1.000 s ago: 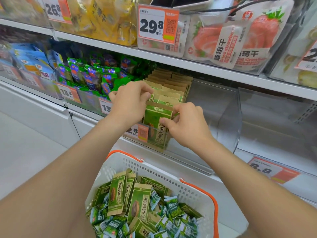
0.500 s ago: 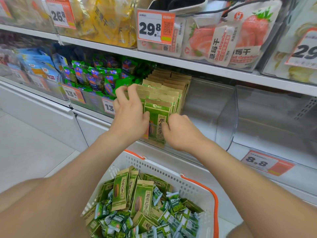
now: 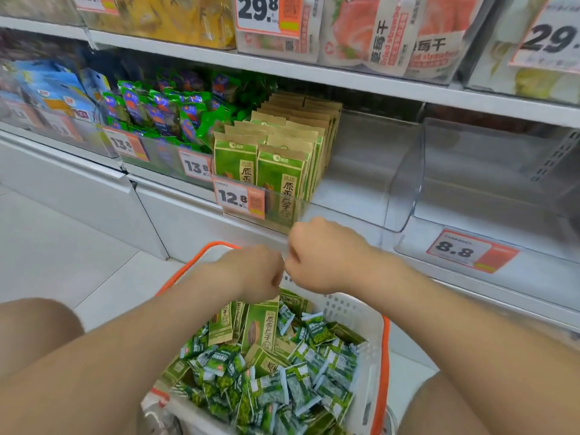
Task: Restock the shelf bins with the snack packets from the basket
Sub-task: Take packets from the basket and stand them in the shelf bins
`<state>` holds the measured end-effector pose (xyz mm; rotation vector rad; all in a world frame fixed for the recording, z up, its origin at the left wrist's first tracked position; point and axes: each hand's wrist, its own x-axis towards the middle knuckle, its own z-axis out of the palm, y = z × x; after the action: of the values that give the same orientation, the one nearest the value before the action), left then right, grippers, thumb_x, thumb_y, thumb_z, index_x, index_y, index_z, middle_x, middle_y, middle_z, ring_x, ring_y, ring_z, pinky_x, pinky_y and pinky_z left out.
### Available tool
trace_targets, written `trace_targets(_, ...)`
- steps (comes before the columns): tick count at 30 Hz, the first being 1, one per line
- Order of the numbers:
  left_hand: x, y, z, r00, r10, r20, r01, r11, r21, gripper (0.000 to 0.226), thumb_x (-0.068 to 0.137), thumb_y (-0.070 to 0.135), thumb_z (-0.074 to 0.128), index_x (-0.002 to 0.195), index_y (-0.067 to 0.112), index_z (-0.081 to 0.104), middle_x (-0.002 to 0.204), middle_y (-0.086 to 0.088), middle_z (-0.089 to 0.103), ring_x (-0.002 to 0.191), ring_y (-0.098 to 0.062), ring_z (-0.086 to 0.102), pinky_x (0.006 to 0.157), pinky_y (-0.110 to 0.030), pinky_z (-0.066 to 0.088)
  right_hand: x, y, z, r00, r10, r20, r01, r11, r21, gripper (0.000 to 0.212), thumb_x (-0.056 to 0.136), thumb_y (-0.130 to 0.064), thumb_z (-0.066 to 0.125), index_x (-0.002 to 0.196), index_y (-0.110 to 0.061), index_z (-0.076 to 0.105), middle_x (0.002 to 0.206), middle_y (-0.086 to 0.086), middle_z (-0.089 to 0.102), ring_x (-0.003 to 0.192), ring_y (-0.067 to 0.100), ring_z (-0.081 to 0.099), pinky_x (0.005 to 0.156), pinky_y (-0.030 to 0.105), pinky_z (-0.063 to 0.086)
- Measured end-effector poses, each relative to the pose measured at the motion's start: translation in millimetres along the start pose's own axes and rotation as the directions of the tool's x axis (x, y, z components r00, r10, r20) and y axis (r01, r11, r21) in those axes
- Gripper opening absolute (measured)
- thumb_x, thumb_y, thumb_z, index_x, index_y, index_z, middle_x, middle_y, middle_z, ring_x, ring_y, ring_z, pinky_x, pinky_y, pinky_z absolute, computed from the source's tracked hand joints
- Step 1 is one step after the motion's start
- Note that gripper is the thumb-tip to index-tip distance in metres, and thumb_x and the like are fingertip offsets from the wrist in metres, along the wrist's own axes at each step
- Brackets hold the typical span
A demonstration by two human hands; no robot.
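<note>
Left hand [image 3: 251, 274], right hand [image 3: 323, 255] dropped from bin [image 3: 354, 189] to basket [image 3: 351, 309] | grip: cannot tell

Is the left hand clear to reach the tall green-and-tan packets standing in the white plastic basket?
Probably yes: the left hand hovers just above those tall green-and-tan packets, the white plastic basket is open-topped, and nothing lies between.

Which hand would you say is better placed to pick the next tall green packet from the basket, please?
Left, probably. The left hand hovers just above the upright tall green packets at the far side of the basket; the right hand sits higher and further right, over its rim.
</note>
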<state>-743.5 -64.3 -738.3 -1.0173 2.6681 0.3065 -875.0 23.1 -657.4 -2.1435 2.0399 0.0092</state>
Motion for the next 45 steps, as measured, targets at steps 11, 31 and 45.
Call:
trace_targets(11,19.4,0.5,140.7,0.836,0.001,0.548,-0.143,0.966,0.217,0.062,0.099,-0.004,0.055,0.156,0.014,0.038,0.147,-0.01,0.051,0.128,-0.03,0.057,0.093,-0.037,0.053,-1.4,-8.3,71.0,0.85,-0.064,0.523,0.207,0.954,-0.219,0.018,0.1,-0.008,0.049,0.083,-0.011,0.051,0.087,0.004,0.053,0.063,0.016,0.048,0.047,0.03,0.035)
trace_targets(31,52.3,-12.3,85.6,0.975,0.103,0.199,-0.052,0.968,-0.246,0.012,0.104,0.017,0.049,0.097,0.017,0.058,0.084,0.004,0.058,0.077,-0.02,0.053,0.079,-0.042,0.049,7.4,17.3,43.1,0.894,-0.037,0.446,0.148,0.965,-0.217,0.031,0.098,-0.008,0.056,0.072,-0.015,0.04,0.076,0.006,0.048,0.073,0.023,0.056,0.054,0.031,0.042)
trace_targets(45,-27.2,14.5,-55.3,0.885,-0.286,-0.367,-0.302,0.248,-0.92,0.027,0.099,0.035,0.069,0.099,0.009,0.068,0.081,-0.01,0.076,0.069,-0.019,0.072,0.059,-0.03,0.056,-15.1,33.6,-15.6,0.972,0.215,-0.096,-0.099,0.743,0.662,0.042,0.095,-0.039,0.073,0.089,0.003,0.068,0.077,0.018,0.075,0.066,0.029,0.076,0.064,0.052,0.064)
